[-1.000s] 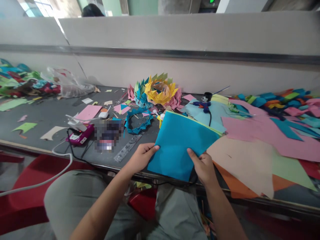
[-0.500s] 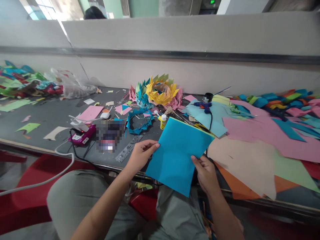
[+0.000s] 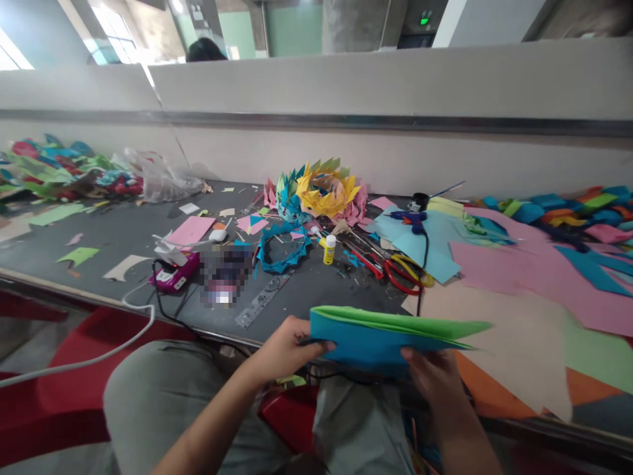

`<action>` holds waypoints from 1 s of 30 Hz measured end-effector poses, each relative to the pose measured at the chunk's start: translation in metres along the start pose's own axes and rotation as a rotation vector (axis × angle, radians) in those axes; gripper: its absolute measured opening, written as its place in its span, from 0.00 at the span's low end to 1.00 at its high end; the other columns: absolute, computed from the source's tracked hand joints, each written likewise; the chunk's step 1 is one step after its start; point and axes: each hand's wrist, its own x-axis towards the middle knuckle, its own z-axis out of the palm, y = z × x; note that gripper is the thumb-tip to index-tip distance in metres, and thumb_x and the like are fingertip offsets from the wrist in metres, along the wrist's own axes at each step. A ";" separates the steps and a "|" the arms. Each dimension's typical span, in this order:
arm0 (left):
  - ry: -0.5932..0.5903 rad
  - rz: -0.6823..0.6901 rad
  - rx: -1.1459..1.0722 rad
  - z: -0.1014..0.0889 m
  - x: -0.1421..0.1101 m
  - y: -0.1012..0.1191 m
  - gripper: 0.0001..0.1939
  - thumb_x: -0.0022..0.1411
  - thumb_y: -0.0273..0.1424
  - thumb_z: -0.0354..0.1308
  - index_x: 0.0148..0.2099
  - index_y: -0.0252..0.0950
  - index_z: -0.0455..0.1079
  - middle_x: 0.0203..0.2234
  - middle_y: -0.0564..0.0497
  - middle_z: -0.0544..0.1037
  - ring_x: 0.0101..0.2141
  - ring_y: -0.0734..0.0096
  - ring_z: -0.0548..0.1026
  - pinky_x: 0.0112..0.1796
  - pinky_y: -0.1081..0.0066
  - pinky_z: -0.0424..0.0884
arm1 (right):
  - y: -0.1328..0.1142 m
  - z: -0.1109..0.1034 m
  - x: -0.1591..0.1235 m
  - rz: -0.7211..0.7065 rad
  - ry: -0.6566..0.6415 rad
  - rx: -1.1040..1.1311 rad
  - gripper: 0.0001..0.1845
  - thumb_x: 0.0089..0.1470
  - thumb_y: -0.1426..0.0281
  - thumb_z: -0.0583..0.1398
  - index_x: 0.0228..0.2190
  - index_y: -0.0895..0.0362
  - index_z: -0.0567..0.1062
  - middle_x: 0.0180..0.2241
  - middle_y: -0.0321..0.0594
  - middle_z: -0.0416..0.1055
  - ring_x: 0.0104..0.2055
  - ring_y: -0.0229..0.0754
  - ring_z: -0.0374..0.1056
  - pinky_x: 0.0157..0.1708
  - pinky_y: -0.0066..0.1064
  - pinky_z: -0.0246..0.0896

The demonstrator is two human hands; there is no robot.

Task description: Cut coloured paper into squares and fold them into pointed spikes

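Observation:
Several sheets of coloured paper (image 3: 366, 348), blue in front with green edges behind, are held together over the table's front edge and my lap. My left hand (image 3: 291, 349) is closed on their left end, thumb on the blue face. On the lower right, my right hand (image 3: 432, 373) pinches the same sheets, its fingers partly hidden behind them. The green edges fan apart towards the right. Beyond the sheets stand a yellow glue stick (image 3: 329, 251) and a ring of folded blue paper (image 3: 283, 247).
Folded-paper rings (image 3: 329, 191) stand by the partition. Red-handled scissors (image 3: 400, 274), a glue gun (image 3: 409, 219) and large paper sheets (image 3: 504, 330) lie to the right. A clear ruler (image 3: 262, 301) and a purple power strip (image 3: 180, 272) with cables are on the left.
The sheets have come down and tipped, so their green top edges show instead of the broad blue face. Both hands moved lower with them. The scissors are now uncovered.

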 end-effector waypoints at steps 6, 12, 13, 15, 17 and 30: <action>0.056 0.055 -0.041 -0.001 0.008 -0.002 0.12 0.54 0.34 0.56 0.37 0.36 0.77 0.32 0.48 0.80 0.35 0.61 0.76 0.39 0.68 0.70 | -0.023 0.013 0.015 -0.136 -0.392 0.037 0.09 0.42 0.62 0.64 0.29 0.50 0.80 0.32 0.40 0.78 0.33 0.49 0.73 0.34 0.38 0.71; 0.037 0.009 -0.005 0.004 0.015 -0.011 0.11 0.52 0.35 0.57 0.28 0.34 0.77 0.22 0.50 0.78 0.28 0.64 0.75 0.35 0.68 0.71 | -0.016 0.020 0.017 -0.116 -0.383 -0.076 0.09 0.47 0.66 0.61 0.31 0.51 0.80 0.33 0.38 0.78 0.35 0.49 0.74 0.37 0.39 0.70; 0.023 0.027 0.003 0.004 0.017 -0.011 0.11 0.53 0.35 0.56 0.29 0.35 0.77 0.23 0.50 0.78 0.28 0.64 0.74 0.35 0.69 0.71 | -0.015 0.020 0.017 -0.117 -0.385 -0.071 0.09 0.47 0.66 0.60 0.32 0.51 0.79 0.33 0.38 0.78 0.36 0.49 0.73 0.38 0.39 0.70; 0.016 0.055 0.014 0.003 0.019 -0.011 0.11 0.54 0.35 0.56 0.31 0.35 0.76 0.25 0.50 0.78 0.28 0.66 0.74 0.35 0.70 0.70 | -0.012 0.019 0.018 -0.101 -0.307 -0.091 0.10 0.47 0.64 0.61 0.32 0.52 0.79 0.34 0.39 0.77 0.38 0.50 0.73 0.39 0.40 0.69; 0.034 0.054 0.028 0.004 0.021 -0.015 0.10 0.54 0.34 0.56 0.29 0.34 0.76 0.26 0.50 0.78 0.28 0.67 0.73 0.33 0.71 0.70 | -0.007 0.020 0.017 -0.069 -0.154 -0.148 0.12 0.44 0.61 0.62 0.31 0.53 0.79 0.34 0.41 0.77 0.39 0.53 0.72 0.40 0.44 0.68; 0.036 -0.051 -0.093 0.010 0.024 -0.020 0.11 0.54 0.36 0.57 0.33 0.32 0.73 0.28 0.51 0.77 0.30 0.66 0.73 0.33 0.69 0.71 | -0.007 0.023 0.015 0.112 -0.171 -0.183 0.23 0.47 0.55 0.58 0.40 0.57 0.75 0.41 0.46 0.75 0.42 0.52 0.70 0.40 0.40 0.67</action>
